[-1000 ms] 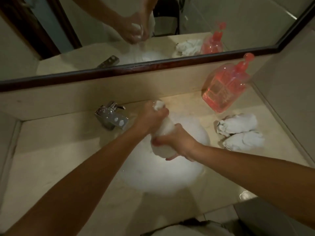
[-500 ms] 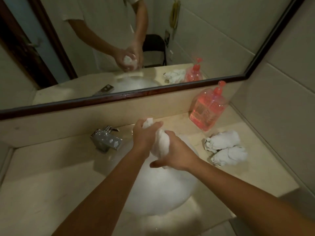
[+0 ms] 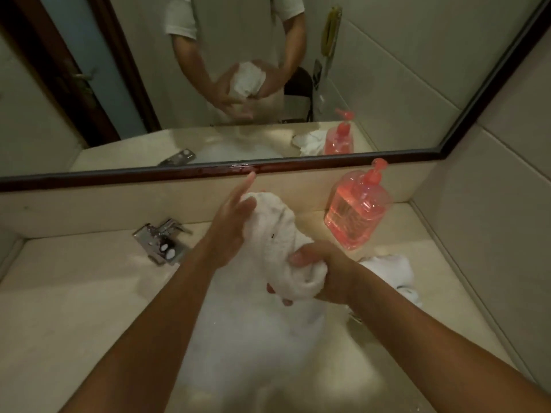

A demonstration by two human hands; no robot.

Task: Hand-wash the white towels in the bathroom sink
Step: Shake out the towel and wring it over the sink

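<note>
Right hand fisted round the lower end of the rolled white towel, thumb on top, fingers curled under. Left hand flat, fingers straight and spread, palm pressed on the towel's upper side, not gripping. Towel is up over the sink, tilted, top end toward the mirror. Basin reads white; cannot tell if it is water or foam. Likely step: wringing or squeezing.

Pink soap bottle stands near the towel's top end, to the right. Other towels lie bunched on the counter right of the sink, partly behind the right forearm. Faucet to the left.

Risks: only one hand truly holds, so a wet, heavy roll could slip or unroll back into the basin. A swing rightward could knock the bottle over. Wrung-out water could run onto the counter and re-wet the other towels.
</note>
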